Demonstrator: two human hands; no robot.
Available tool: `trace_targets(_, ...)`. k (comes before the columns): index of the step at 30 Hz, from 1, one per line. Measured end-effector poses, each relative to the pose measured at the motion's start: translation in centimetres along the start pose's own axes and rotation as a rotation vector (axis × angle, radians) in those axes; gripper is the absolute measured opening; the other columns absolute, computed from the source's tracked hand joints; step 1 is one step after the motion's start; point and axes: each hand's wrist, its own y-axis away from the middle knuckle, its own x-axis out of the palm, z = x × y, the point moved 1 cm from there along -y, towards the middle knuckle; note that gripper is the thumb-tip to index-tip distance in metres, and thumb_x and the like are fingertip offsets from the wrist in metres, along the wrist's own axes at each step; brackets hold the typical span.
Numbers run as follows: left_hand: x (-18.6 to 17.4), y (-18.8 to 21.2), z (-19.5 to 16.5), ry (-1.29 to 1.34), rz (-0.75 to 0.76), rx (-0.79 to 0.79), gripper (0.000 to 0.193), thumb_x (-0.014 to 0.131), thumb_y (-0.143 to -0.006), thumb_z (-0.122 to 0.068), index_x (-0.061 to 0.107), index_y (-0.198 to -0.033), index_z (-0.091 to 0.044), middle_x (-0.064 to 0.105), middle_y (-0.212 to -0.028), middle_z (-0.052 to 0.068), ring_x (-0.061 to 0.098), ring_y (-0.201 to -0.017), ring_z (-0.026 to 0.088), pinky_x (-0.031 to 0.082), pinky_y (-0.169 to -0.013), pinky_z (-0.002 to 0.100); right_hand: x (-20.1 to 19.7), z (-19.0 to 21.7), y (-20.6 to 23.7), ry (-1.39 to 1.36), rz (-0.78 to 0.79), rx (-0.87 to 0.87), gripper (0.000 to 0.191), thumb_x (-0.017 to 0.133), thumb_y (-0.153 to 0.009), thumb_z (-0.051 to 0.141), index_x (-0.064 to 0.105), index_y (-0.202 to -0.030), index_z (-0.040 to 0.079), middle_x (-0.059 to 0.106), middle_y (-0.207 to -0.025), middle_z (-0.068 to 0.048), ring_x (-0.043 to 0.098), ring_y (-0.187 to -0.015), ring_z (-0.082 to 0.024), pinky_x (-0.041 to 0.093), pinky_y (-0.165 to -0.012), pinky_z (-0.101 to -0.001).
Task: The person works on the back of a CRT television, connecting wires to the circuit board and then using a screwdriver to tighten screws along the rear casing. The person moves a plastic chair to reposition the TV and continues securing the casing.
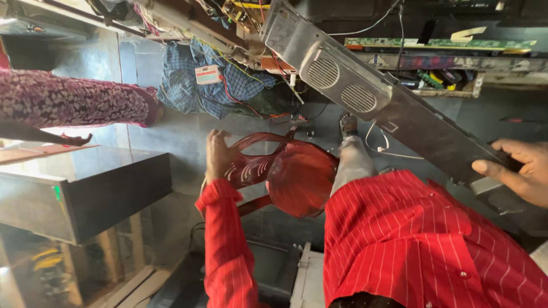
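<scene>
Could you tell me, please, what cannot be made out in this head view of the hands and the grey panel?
- Right hand: cut off by the right edge; its palm is hidden behind the grey panel.
- Left hand: fingertips hidden behind the red plastic chair.
- Panel's top end: lost among wires.
- Parts on the far shelf: too small and dark.

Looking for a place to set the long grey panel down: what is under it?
Under the grey panel lie dark floor, a white cable and a shoe; anything directly beneath is covered.
</scene>
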Motion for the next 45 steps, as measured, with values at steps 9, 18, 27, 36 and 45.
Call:
trace_targets(9, 12.4, 4.0, -23.6, 1.381, 0.6, -0.133, 0.082, 0.09, -0.081, -0.048, 0.056, -0.133, 0.006, 0.056, -0.112, 0.003, 0.054, -0.104, 0.013, 0.049, -0.09, 0.031, 2.3, 7.5, -2.9, 0.366, -0.106, -0.204, 0.027, 0.078, -0.087, 0.036, 0.074, -0.095, 0.011, 0.07, -0.07, -0.009, 0.067, -0.059, -0.026, 0.052, -0.055, -0.0391)
trace_targets(18, 14.9, 6.4, -28.8, 1.598, 0.212, -0.468, 0.074, 0.083, -0.089, -0.051, 0.058, -0.132, 0.004, 0.067, -0.125, 0.009, 0.061, -0.116, 0.018, 0.049, -0.106, 0.035, 1.9, 10.7, -4.5, 0.323, 0.086, -0.386, 0.03, 0.076, -0.078, 0.021, 0.072, -0.103, 0.006, 0.077, -0.096, -0.011, 0.075, -0.082, -0.029, 0.06, -0.07, -0.0411)
trace_targets(27, 18.4, 7.4, -27.3, 1.404, 0.039, -0.628, 0.07, 0.078, -0.088, -0.052, 0.051, -0.128, -0.002, 0.059, -0.107, 0.0, 0.048, -0.087, 0.009, 0.043, -0.076, 0.026, -0.1, 6.7, -13.1, -0.021, 0.397, -0.224, 0.03, 0.058, -0.097, 0.032, 0.072, -0.112, 0.01, 0.079, -0.105, -0.008, 0.077, -0.09, -0.023, 0.061, -0.083, -0.0403)
trace_targets(36, 17.6, 5.4, -26.7, 1.555, -0.046, -0.724, 0.071, 0.078, -0.08, -0.048, 0.047, -0.125, -0.002, 0.067, -0.116, 0.008, 0.07, -0.101, 0.02, 0.062, -0.085, 0.04, 2.6, 6.3, -24.2, -0.073, 0.187, -0.269, 0.078, 0.07, -0.091, 0.042, 0.044, -0.152, 0.001, 0.058, -0.136, -0.027, 0.062, -0.115, -0.038, 0.05, -0.091, -0.047)
trace_targets(45, 15.8, 3.5, -25.6, 1.489, -0.105, -0.828, 0.067, 0.079, -0.083, -0.042, 0.048, -0.128, -0.003, 0.063, -0.122, 0.016, 0.068, -0.106, 0.029, 0.061, -0.091, 0.046, -0.7, 2.8, -22.2, 0.049, 0.403, -0.005, 0.053, 0.066, -0.091, 0.054, 0.072, -0.119, 0.01, 0.078, -0.107, -0.012, 0.074, -0.097, -0.027, 0.057, -0.088, -0.0439)
